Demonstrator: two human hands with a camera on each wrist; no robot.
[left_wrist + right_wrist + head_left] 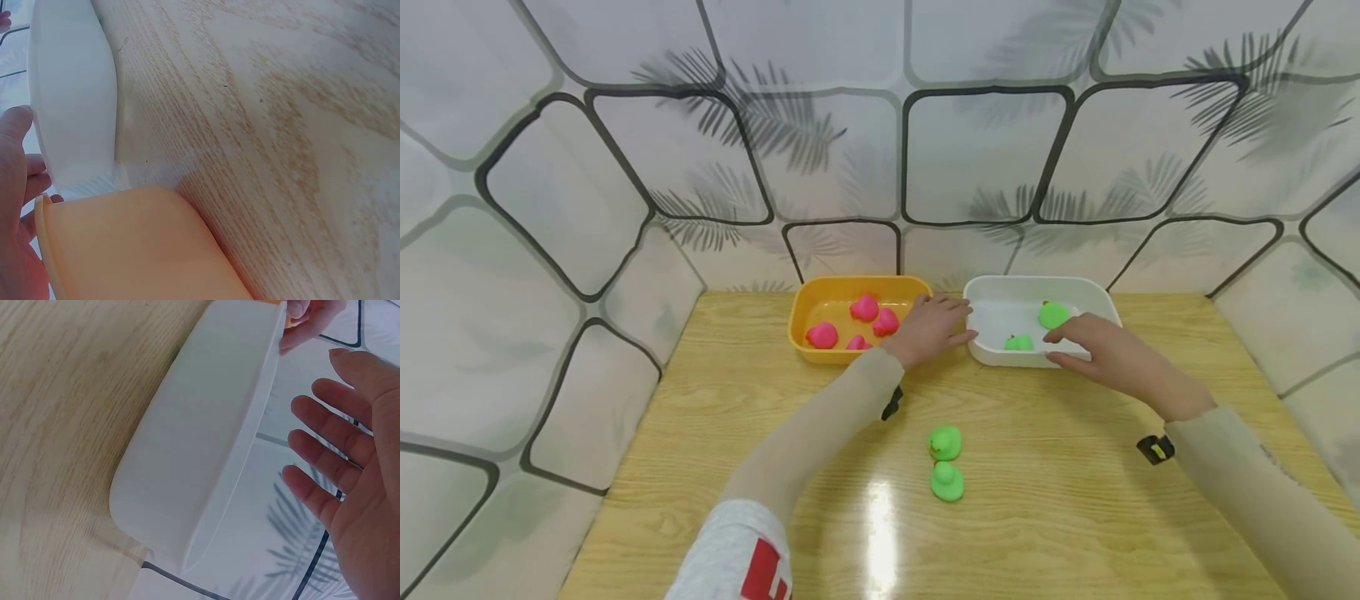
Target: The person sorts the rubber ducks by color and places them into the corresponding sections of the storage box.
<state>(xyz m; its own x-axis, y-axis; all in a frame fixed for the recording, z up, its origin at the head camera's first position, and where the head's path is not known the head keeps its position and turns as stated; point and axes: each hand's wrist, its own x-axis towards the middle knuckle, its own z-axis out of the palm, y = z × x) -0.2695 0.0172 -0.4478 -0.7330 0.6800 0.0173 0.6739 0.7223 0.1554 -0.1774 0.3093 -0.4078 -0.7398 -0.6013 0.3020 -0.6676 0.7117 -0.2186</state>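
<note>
My left hand (928, 327) reaches over the right end of an orange bin (827, 357), its fingertips right at the left rim of a white bin (1015, 360). In the left wrist view those fingers stretch loosely between the two bins and hold nothing. Over the white bin's front right part hovers my right hand (1112, 354), fingers spread and nothing in them, as the right wrist view also shows. Inside the white bin lie a green rubber duck (1054, 315) and another green duck (1019, 342), partly hidden by the front wall. Several pink rubber ducks (822, 336) are in the orange bin.
Two more green ducks, one behind (946, 442) and one nearer (947, 482), sit on the wooden table (737, 467) in front of the bins. A patterned wall (985, 158) rises behind the bins and along both sides.
</note>
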